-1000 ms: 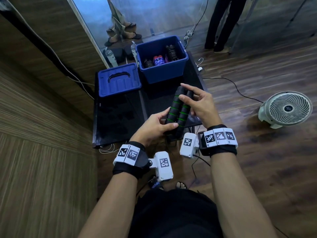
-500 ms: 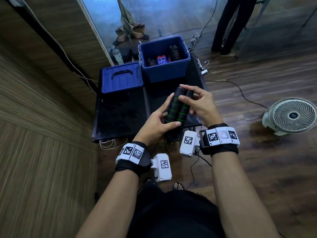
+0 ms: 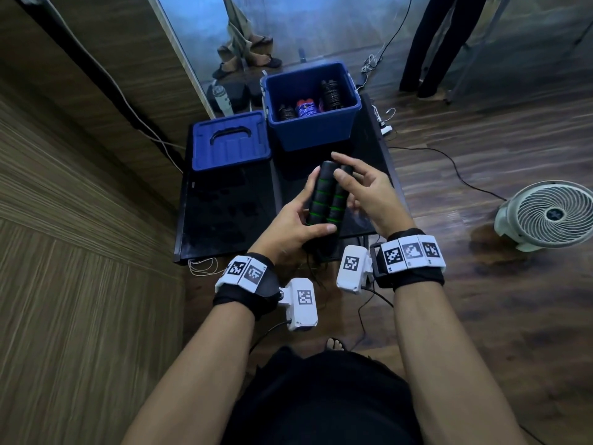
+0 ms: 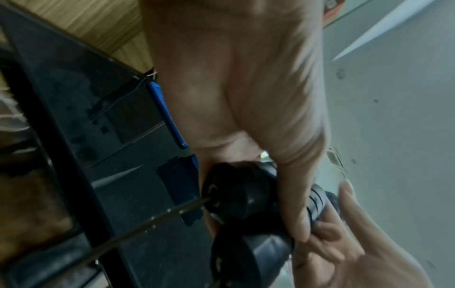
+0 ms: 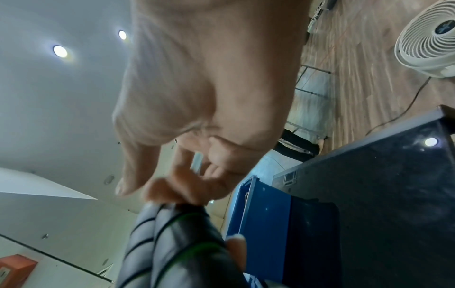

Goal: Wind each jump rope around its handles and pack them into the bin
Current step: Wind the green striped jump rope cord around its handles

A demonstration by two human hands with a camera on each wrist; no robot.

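Over the black table (image 3: 224, 220) I see the blue bin (image 3: 313, 130) at the far edge, three wound ropes inside, its lid (image 3: 229, 142) just beside it on the left. Nearer me, my left hand (image 3: 288, 223) grips the two handles (image 3: 327, 200) side by side by their lower ends (rope dangling below). My right hand (image 3: 365, 191) hovers against their right side, fingers loose, grasping nothing.
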